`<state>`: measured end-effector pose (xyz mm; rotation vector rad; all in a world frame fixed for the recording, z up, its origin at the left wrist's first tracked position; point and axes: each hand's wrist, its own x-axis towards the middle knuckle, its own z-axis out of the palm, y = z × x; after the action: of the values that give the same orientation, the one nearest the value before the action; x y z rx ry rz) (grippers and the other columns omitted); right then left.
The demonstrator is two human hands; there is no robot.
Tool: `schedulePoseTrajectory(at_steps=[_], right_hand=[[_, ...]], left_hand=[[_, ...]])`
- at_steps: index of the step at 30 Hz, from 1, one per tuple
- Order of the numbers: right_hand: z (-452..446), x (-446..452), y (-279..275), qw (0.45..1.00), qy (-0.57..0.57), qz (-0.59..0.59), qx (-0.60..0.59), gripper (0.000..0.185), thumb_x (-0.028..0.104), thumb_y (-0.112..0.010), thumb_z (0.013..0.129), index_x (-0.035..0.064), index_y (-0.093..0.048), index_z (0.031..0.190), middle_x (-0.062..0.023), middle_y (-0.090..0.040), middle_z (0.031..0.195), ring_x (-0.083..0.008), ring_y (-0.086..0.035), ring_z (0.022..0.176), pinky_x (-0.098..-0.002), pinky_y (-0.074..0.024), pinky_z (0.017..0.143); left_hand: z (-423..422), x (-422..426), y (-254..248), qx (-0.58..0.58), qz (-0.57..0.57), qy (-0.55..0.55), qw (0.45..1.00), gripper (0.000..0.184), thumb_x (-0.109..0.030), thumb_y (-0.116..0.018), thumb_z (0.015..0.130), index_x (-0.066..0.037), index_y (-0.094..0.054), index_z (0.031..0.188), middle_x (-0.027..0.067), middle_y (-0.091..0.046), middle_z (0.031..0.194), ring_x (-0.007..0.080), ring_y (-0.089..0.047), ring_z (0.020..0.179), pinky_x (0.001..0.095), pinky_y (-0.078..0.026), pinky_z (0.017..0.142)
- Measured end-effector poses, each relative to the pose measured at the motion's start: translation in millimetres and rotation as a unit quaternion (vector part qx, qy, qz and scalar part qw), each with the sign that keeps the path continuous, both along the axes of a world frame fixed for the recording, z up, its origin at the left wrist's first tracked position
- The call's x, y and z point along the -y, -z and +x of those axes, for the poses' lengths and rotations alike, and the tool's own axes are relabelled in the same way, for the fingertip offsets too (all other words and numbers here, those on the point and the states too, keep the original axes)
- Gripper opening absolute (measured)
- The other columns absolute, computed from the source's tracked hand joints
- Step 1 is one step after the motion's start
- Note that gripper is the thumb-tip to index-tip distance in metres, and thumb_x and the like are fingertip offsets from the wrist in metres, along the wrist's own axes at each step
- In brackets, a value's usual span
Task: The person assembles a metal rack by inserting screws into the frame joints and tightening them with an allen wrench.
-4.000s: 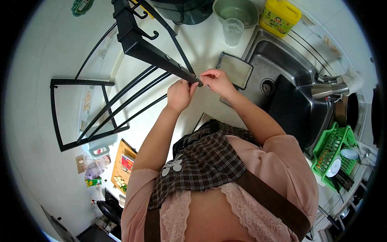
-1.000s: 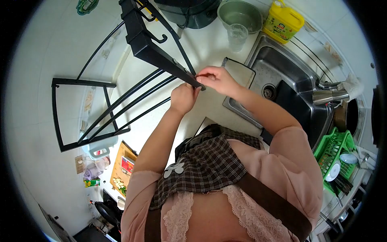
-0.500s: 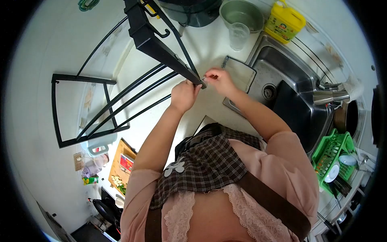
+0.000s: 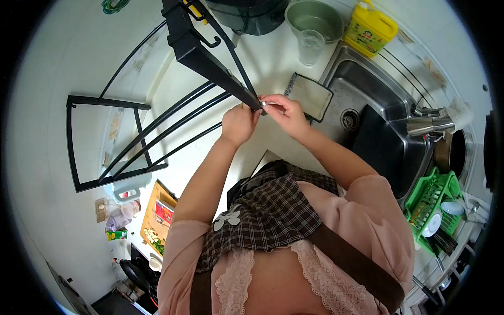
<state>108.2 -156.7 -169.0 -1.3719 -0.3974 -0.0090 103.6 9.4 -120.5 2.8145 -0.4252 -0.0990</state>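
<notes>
A black metal rack (image 4: 212,71) rises from the counter and leans across the left half of the view. My left hand (image 4: 239,124) is closed around the near end of its thick black bar, with the fingertips partly hidden behind it. At that same end, my right hand (image 4: 287,113) is closed in a pinch on a small shiny piece (image 4: 263,104), too small to name. The piece sits right against the bar's tip. Long thin rods run from the bar to a squared black frame (image 4: 73,142) at the left.
To the right lies a steel sink (image 4: 362,68) with a white board-like tray (image 4: 310,97) at its edge. Behind stand a clear cup (image 4: 311,47), a green basin (image 4: 315,20) and a yellow jug (image 4: 370,29). A green dish rack (image 4: 434,207) and a cutting board (image 4: 152,212) flank me.
My right hand has turned and moved slightly left and down, its fingers now against the bar's end with the small piece. My left hand stays where it was.
</notes>
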Motion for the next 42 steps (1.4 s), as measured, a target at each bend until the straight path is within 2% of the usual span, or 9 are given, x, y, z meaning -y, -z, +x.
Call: schedulePoseTrajectory(at_steps=[5,8,16,26,28,32,34,39,42], right_hand=[[-18,5,0,0.993,-0.008,-0.033,-0.112,0.025,-0.001,-0.059,0.087,-0.0008,-0.056,0.112,-0.0137,-0.055,0.125,-0.0139,-0.054,0.108,-0.0279,-0.0425,0.093],[-16,-9,24,0.978,0.002,0.161,-0.131,0.021,-0.002,-0.06,0.086,-0.001,-0.059,0.107,-0.0111,-0.056,0.123,-0.0138,-0.054,0.108,-0.0279,-0.0404,0.096],[27,1,40,0.993,0.045,-0.061,-0.091,0.016,-0.007,-0.06,0.081,-0.0006,-0.064,0.095,-0.0056,-0.063,0.102,-0.0113,-0.058,0.09,-0.0248,-0.0472,0.078],[33,4,0,0.982,-0.035,0.065,-0.171,0.022,-0.005,-0.055,0.084,-0.0023,-0.062,0.104,-0.0057,-0.065,0.094,-0.0115,-0.062,0.081,-0.0242,-0.0492,0.071],[32,4,5,0.995,0.061,-0.085,-0.01,0.023,-0.004,-0.054,0.084,-0.0012,-0.06,0.106,-0.0073,-0.064,0.094,-0.0135,-0.063,0.081,-0.0251,-0.0498,0.071],[32,6,-14,0.996,0.033,-0.079,0.016,0.02,-0.001,-0.055,0.085,0.0003,-0.06,0.104,-0.009,-0.063,0.094,-0.0164,-0.063,0.081,-0.0263,-0.0501,0.071],[35,16,-21,0.937,0.07,-0.266,0.215,0.025,-0.001,-0.055,0.085,0.003,-0.058,0.11,-0.01,-0.063,0.096,-0.0179,-0.063,0.083,-0.0272,-0.0503,0.071],[41,37,12,0.991,0.109,-0.052,-0.066,0.026,0.002,-0.054,0.089,-0.0002,-0.055,0.115,-0.0079,-0.063,0.099,-0.015,-0.06,0.09,-0.0266,-0.0477,0.078],[37,44,15,0.984,0.163,-0.066,-0.033,0.024,0.004,-0.055,0.09,-0.0025,-0.054,0.113,-0.0069,-0.062,0.101,-0.0137,-0.058,0.092,-0.0257,-0.0466,0.081]], left_hand=[[-1,0,1,0.0,0.022,-0.001,1.0,0.031,-0.029,-0.059,0.086,-0.002,-0.051,0.099,0.0154,-0.064,0.081,0.0339,-0.062,0.074,0.0438,-0.049,0.064],[1,0,2,0.01,0.016,0.001,1.0,0.031,-0.029,-0.059,0.086,-0.002,-0.051,0.097,0.0153,-0.063,0.08,0.0341,-0.062,0.073,0.0439,-0.049,0.064],[-1,1,2,0.011,0.009,-0.004,1.0,0.031,-0.029,-0.06,0.086,-0.002,-0.051,0.097,0.0147,-0.063,0.079,0.0339,-0.062,0.071,0.0437,-0.049,0.063],[0,2,4,0.01,0.003,-0.014,1.0,0.031,-0.033,-0.058,0.087,-0.003,-0.056,0.092,0.0167,-0.063,0.077,0.0347,-0.062,0.071,0.0441,-0.049,0.063],[1,2,5,-0.012,0.015,-0.011,1.0,0.034,-0.032,-0.058,0.086,-0.001,-0.051,0.1,0.0172,-0.063,0.077,0.0351,-0.062,0.072,0.0445,-0.05,0.063],[-1,14,4,-0.004,-0.017,-0.029,0.999,0.036,-0.034,-0.056,0.087,0.001,-0.055,0.093,0.0179,-0.063,0.072,0.0349,-0.063,0.07,0.0445,-0.05,0.062],[-3,21,7,-0.007,-0.018,-0.037,0.999,0.038,-0.032,-0.057,0.087,0.002,-0.05,0.103,0.0171,-0.064,0.073,0.034,-0.064,0.071,0.0444,-0.05,0.063],[1,55,9,-0.026,-0.054,-0.056,0.997,0.029,-0.027,-0.056,0.086,-0.001,-0.049,0.096,0.0169,-0.064,0.08,0.0348,-0.065,0.075,0.0452,-0.05,0.064],[17,78,19,-0.026,-0.093,-0.076,0.992,0.026,-0.023,-0.055,0.086,-0.001,-0.049,0.098,0.0173,-0.064,0.083,0.0359,-0.064,0.077,0.0451,-0.051,0.066]])
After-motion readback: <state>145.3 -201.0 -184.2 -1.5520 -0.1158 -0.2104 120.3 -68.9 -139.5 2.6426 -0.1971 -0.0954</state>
